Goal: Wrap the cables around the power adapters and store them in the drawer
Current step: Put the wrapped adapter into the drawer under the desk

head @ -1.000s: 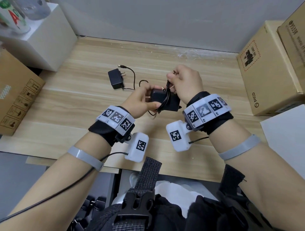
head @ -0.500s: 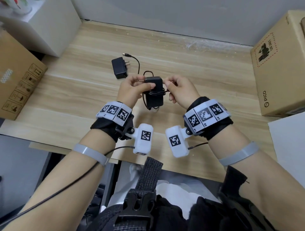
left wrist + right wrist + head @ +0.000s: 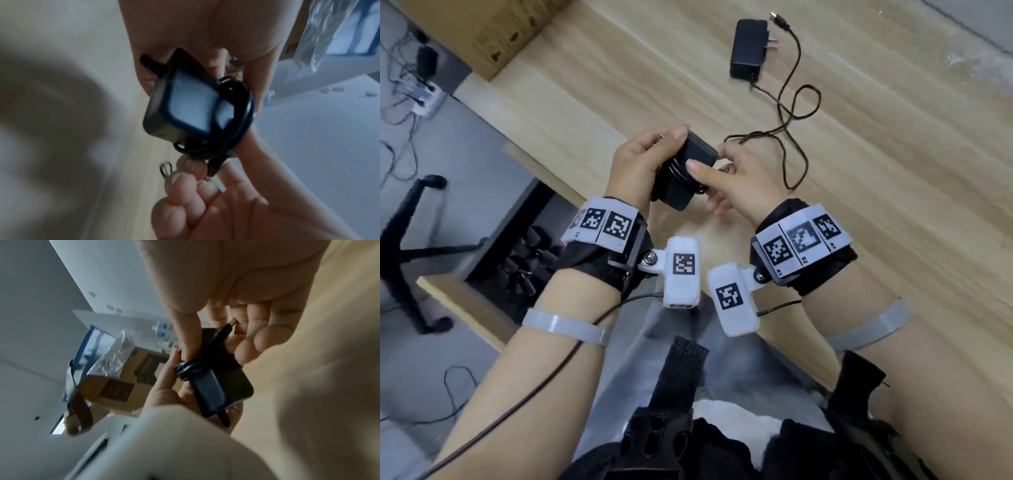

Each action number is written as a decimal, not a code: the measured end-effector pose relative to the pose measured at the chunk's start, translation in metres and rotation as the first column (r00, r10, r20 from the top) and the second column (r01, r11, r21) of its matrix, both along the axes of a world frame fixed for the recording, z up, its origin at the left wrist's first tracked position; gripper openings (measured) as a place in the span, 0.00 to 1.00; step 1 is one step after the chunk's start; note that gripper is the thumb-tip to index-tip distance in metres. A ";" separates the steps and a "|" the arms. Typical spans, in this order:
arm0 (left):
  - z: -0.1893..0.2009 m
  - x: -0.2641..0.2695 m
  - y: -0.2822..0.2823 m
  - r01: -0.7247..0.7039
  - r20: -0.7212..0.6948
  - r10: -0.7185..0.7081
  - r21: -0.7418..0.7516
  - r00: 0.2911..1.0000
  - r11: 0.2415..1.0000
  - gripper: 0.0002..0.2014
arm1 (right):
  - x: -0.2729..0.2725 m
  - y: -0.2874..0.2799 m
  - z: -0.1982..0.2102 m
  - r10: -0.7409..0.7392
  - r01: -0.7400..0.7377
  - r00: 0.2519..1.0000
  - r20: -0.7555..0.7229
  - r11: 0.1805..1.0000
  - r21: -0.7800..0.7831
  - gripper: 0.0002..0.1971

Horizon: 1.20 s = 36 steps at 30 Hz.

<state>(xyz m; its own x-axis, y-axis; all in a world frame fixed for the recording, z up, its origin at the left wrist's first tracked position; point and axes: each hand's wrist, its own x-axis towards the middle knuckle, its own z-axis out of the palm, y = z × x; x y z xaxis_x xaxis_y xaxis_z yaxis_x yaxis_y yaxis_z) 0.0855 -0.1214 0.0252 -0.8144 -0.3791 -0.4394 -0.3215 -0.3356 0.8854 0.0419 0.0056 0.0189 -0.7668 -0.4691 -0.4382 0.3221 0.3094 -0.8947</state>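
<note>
My left hand (image 3: 654,161) grips a black power adapter (image 3: 681,181) above the table's front edge. Its cable (image 3: 240,129) is wound in several turns around the body. My right hand (image 3: 709,174) pinches the cable's plug end (image 3: 224,331) between thumb and fingers, with the thumb against the coil (image 3: 189,368). A second black adapter (image 3: 748,48) lies further back on the wooden table (image 3: 893,171), its cable (image 3: 791,113) trailing loose in loops toward my right hand. An open drawer (image 3: 527,260) with dark items inside shows below the table edge at the left.
A cardboard box (image 3: 482,31) sits on the table's far-left corner. A black chair base (image 3: 410,222) stands on the grey floor at the left, near a power strip with wires (image 3: 421,96). My wrist cameras (image 3: 681,270) hang close below both hands.
The view has swung left and down toward the drawer. Both hands carried the adapter nearer the table's front edge, and its cable now sits wound tighter, with only the plug end loose.
</note>
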 end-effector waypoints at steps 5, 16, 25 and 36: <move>-0.008 0.053 -0.054 -0.147 0.015 0.148 -0.056 0.989 0.988 0.10 | 0.032 -0.065 -0.015 0.170 -0.169 0.983 0.065 0.985 -0.018 0.09; -0.097 0.190 -0.188 -0.419 0.202 0.475 -0.265 0.857 0.868 0.09 | 0.127 -0.217 -0.087 0.415 -0.426 0.904 0.098 0.891 0.159 0.12; -0.202 0.272 -0.258 -0.333 0.551 0.633 -0.551 0.544 0.765 0.39 | 0.122 -0.303 -0.204 0.161 -0.266 0.930 0.331 0.916 0.301 0.13; -0.231 0.266 -0.255 -0.254 0.650 0.628 -0.580 0.428 0.774 0.46 | 0.114 -0.323 -0.276 -0.166 -0.048 0.829 0.535 0.930 0.364 0.13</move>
<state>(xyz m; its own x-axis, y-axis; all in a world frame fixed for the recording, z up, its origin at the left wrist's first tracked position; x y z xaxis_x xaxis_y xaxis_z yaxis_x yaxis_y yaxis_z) 0.3514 -0.3765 -0.2058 0.1283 -0.8414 -0.5250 -0.8203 -0.3876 0.4206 0.1562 -0.3174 -0.2568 -0.3682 -0.1655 -0.9149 0.7511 0.5269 -0.3977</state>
